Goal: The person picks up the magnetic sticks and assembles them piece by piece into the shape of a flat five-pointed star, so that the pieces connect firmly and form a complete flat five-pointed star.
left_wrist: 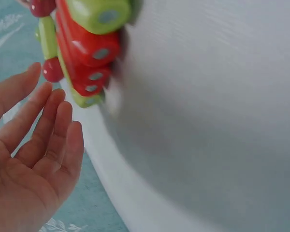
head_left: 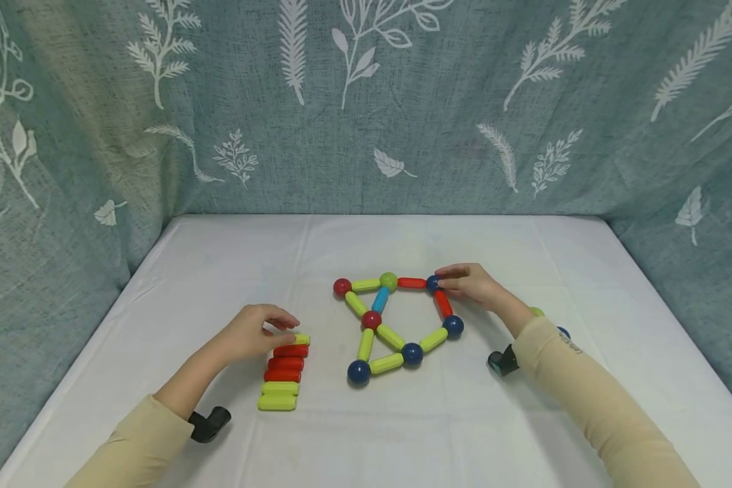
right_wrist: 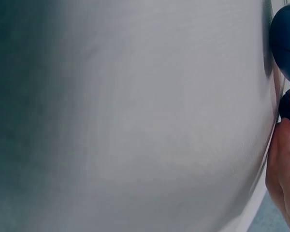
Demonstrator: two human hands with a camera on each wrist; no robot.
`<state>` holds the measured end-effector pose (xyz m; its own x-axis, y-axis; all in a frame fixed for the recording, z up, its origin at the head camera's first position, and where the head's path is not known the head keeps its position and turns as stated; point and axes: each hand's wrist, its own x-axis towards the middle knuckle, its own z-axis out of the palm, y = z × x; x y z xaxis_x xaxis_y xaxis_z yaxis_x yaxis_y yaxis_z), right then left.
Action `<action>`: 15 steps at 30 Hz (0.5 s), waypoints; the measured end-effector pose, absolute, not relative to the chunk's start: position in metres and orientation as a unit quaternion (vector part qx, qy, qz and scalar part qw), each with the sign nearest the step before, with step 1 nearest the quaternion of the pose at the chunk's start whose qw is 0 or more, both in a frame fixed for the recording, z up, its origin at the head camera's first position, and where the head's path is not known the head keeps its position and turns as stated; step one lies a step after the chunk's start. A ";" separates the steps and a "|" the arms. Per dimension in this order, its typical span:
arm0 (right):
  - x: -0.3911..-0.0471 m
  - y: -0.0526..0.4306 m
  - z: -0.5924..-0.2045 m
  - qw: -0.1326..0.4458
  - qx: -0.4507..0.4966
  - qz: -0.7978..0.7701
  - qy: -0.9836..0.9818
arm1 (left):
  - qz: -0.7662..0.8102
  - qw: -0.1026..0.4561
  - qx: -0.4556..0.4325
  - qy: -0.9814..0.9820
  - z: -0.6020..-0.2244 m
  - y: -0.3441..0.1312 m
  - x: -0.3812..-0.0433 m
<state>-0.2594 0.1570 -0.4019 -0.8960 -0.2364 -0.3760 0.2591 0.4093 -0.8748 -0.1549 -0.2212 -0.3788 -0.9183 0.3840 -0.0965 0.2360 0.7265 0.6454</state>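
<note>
On the white table lies a flat frame of magnetic rods and balls. At its far right corner my right hand (head_left: 472, 286) pinches a dark blue ball (head_left: 431, 284), which joins two red rods (head_left: 411, 282); the right wrist view shows the fingertips against this ball (right_wrist: 288, 110). My left hand (head_left: 253, 332) hovers at the far end of a row of loose rods, fingertips right at a yellow-green rod (head_left: 302, 339). In the left wrist view its fingers (left_wrist: 55, 116) are loosely extended with nothing between them. Below that rod lie red rods (head_left: 284, 363) and more yellow-green ones (head_left: 277, 402).
The frame's left part has red balls (head_left: 371, 320), a green ball (head_left: 389, 280) and a blue rod (head_left: 381, 299). Behind the right sleeve (head_left: 576, 386), a green piece (head_left: 537, 312) and a blue one (head_left: 564, 332) peek out. A leaf-patterned curtain (head_left: 439, 169) hangs behind the table.
</note>
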 end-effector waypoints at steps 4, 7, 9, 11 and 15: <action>-0.259 0.158 -0.401 0.232 0.002 -0.547 0.804 | 0.328 0.116 0.162 0.923 -0.383 -0.226 -0.156; -0.259 0.158 -0.401 0.234 0.002 -0.549 0.802 | 0.323 0.122 0.166 0.923 -0.387 -0.227 -0.158; -0.259 0.158 -0.402 0.236 0.005 -0.551 0.801 | 0.322 0.129 0.168 0.923 -0.389 -0.228 -0.158; -0.260 0.158 -0.403 0.236 0.007 -0.551 0.800 | 0.322 0.135 0.171 0.921 -0.390 -0.228 -0.159; -0.261 0.159 -0.402 0.237 0.013 -0.553 0.799 | 0.325 0.140 0.175 0.919 -0.393 -0.229 -0.160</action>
